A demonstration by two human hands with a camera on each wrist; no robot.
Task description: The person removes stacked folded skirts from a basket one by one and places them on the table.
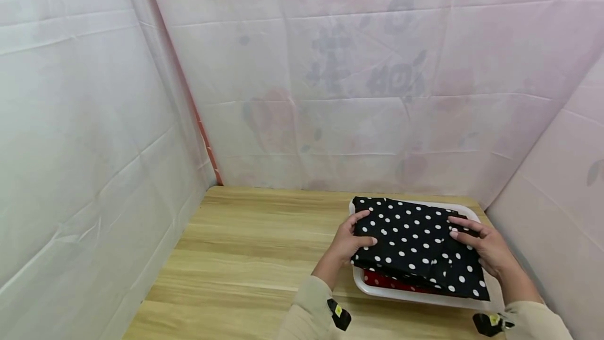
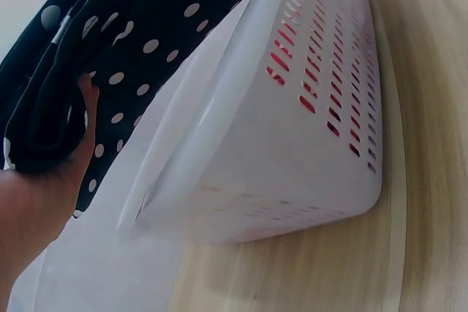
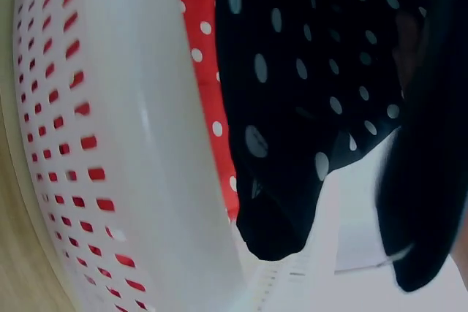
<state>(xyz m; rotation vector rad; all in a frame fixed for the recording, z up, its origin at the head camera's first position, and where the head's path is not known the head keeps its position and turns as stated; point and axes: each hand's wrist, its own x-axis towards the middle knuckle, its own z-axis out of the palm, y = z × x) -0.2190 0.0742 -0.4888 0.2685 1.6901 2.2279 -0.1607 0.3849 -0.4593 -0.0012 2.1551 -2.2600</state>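
Note:
A folded black cloth with white polka dots (image 1: 409, 243) lies across the top of a white plastic basket (image 1: 365, 286). My left hand (image 1: 345, 244) grips its left edge, thumb on top; in the left wrist view the cloth's folded layers (image 2: 45, 126) bulge at that hand. At the right edge my right hand (image 1: 494, 252) holds the cloth, with thumb and a finger on its upper face. Beneath it, red cloth with white dots (image 3: 208, 82) shows inside the basket. In the right wrist view the right hand is mostly hidden behind black cloth.
The basket stands on a light wood-grain table (image 1: 245, 256), near its right edge. Perforated sides (image 2: 322, 71) show red through the holes. Pale printed sheets (image 1: 302, 77) hang behind and on both sides, with a red strip (image 1: 205, 140) in the left corner.

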